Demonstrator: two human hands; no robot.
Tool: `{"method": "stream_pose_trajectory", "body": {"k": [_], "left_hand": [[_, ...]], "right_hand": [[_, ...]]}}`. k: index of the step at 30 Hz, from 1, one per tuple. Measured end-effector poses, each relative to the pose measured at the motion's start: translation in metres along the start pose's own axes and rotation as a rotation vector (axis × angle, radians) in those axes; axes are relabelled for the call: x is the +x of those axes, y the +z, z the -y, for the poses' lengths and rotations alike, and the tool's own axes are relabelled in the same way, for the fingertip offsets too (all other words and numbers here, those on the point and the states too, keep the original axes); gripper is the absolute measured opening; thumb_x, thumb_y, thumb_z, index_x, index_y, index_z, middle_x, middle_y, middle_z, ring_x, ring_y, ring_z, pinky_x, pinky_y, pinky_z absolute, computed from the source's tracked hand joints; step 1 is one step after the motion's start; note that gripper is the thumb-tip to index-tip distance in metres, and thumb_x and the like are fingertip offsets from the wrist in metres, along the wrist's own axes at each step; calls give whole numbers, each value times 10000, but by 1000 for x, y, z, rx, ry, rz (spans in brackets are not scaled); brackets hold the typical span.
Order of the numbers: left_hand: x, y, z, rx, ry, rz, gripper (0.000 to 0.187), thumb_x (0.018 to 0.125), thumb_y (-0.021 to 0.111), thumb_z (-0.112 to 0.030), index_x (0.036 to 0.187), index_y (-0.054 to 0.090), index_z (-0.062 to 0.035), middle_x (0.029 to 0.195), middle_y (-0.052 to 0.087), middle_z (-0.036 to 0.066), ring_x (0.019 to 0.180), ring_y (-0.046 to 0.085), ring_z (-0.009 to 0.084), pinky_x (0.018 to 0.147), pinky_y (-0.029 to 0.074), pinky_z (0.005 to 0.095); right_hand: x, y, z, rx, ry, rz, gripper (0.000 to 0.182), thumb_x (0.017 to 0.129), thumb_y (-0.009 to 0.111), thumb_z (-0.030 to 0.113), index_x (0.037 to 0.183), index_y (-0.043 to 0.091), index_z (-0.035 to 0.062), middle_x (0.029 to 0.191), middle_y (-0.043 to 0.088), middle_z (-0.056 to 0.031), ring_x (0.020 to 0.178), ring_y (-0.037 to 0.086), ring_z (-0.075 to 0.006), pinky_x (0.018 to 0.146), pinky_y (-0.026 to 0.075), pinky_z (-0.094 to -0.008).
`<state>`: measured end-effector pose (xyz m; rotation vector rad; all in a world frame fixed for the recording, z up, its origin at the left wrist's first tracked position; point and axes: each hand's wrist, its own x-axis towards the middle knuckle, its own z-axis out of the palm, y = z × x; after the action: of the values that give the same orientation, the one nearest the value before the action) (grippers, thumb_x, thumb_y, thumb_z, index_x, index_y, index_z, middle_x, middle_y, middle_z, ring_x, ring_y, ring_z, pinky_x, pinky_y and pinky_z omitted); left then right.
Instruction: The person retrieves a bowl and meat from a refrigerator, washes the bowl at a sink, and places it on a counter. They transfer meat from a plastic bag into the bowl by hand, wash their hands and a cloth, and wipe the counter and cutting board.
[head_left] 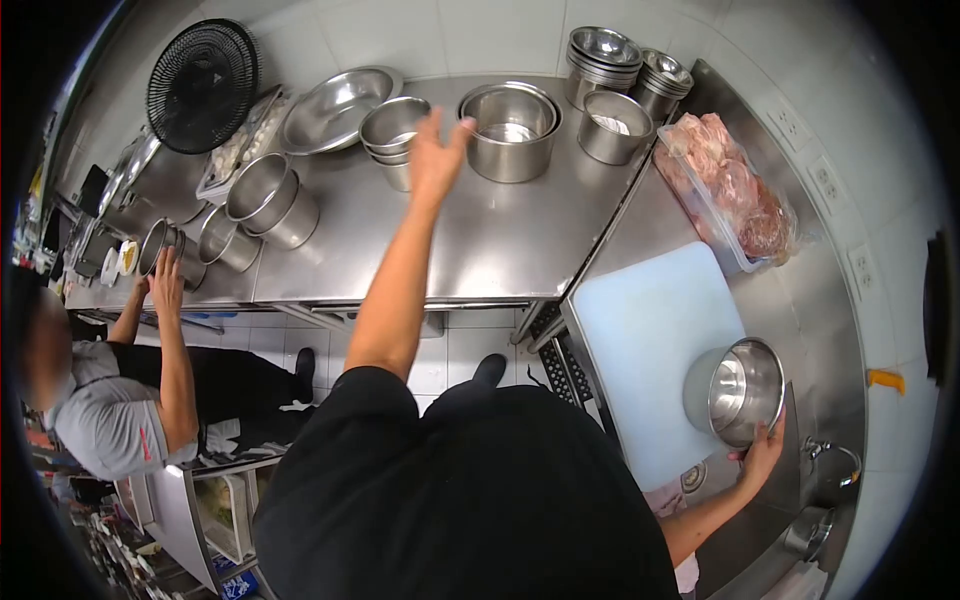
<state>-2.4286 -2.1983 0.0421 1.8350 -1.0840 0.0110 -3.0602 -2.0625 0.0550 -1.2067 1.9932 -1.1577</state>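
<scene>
Stainless-steel counter (500,250) backs the kitchen. Right hand (763,456) grips a steel pot (735,390); left hand (437,165), fingers spread, seems to reach near nested pots (384,142); any grasp calls for closing.

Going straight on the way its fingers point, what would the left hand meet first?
The left hand would likely meet the tiled wall, passing between the stacked pots and the wide pot; depth is unclear, so it could brush a rim first.

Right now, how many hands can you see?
4: the wearer's left hand, near stacked pots; right hand, holding a steel pot; and the co-worker's two hands, both at another pot. More may be hidden.
</scene>
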Motion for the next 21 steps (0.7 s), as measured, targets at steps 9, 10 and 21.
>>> {"method": "stream_pose_trajectory", "body": {"k": [9, 10, 21], "left_hand": [[61, -65, 107, -539, -625, 136, 490, 806, 492, -135, 1290, 425, -97, 1014, 542, 95, 834, 573, 232, 632, 556, 449], [56, -64, 127, -619, -627, 129, 485, 799, 476, -115, 1281, 428, -88, 1024, 554, 106, 824, 591, 243, 603, 558, 438], [110, -48, 43, -983, -333, 98, 317, 802, 494, -104, 1115, 512, -54, 903, 600, 91, 745, 608, 218, 650, 528, 397]], "right_hand": [[-5, 43, -1, -47, -67, -41, 589, 927, 573, 369, 1450, 371, 192, 1355, 461, -139, 900, 615, -229, 610, 530, -289], [-11, 49, -2, -74, -105, -30, 612, 920, 581, 393, 1456, 361, 195, 1386, 435, -139, 993, 605, -247, 674, 541, -310], [-31, 78, -16, -66, -9, -45, 610, 860, 690, 245, 1368, 397, 79, 1318, 456, -142, 1159, 480, -249, 977, 380, -335]]}}
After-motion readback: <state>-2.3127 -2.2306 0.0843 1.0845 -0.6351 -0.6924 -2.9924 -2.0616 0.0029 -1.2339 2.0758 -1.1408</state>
